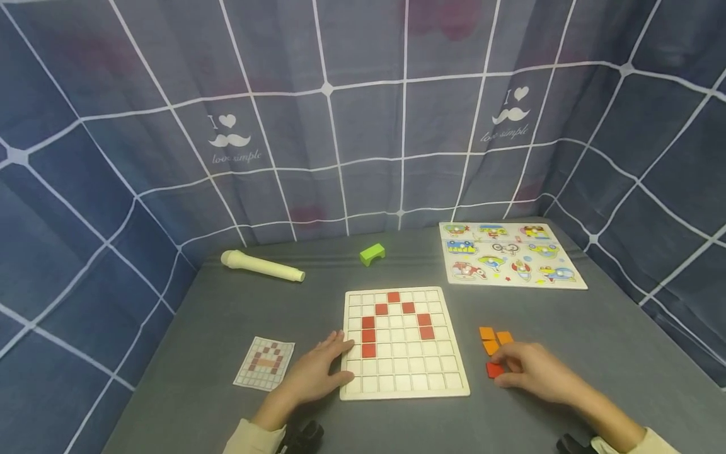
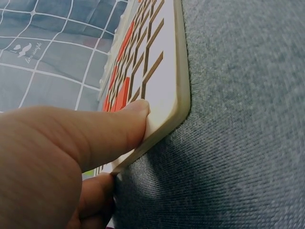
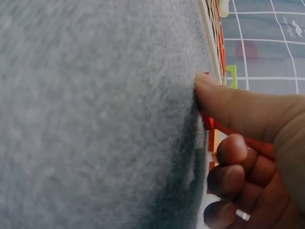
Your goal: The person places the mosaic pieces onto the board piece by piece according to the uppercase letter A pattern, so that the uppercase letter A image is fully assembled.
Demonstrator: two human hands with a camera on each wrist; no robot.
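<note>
A pale grid board (image 1: 392, 395) lies flat with several red square tiles (image 1: 368, 335) set in its cells. My left hand (image 1: 314, 371) rests at the board's left edge, its thumb (image 2: 125, 125) pressing near a corner in the left wrist view. To the right of the board, my right hand (image 1: 535, 371) pinches a loose red square tile (image 1: 494, 371) between thumb and forefinger, low at the table. The other right fingers are curled in the right wrist view. Three orange tiles (image 1: 486, 333) lie just beyond that hand.
Left of the board lies a pattern card (image 1: 263, 364) printed with a coloured grid figure. Farther back are a pale yellow toy microphone (image 1: 266, 266), a green arched block (image 1: 372, 254) and a picture puzzle board (image 1: 513, 255). A checked curtain (image 1: 363, 126) encloses the grey table (image 1: 187, 391).
</note>
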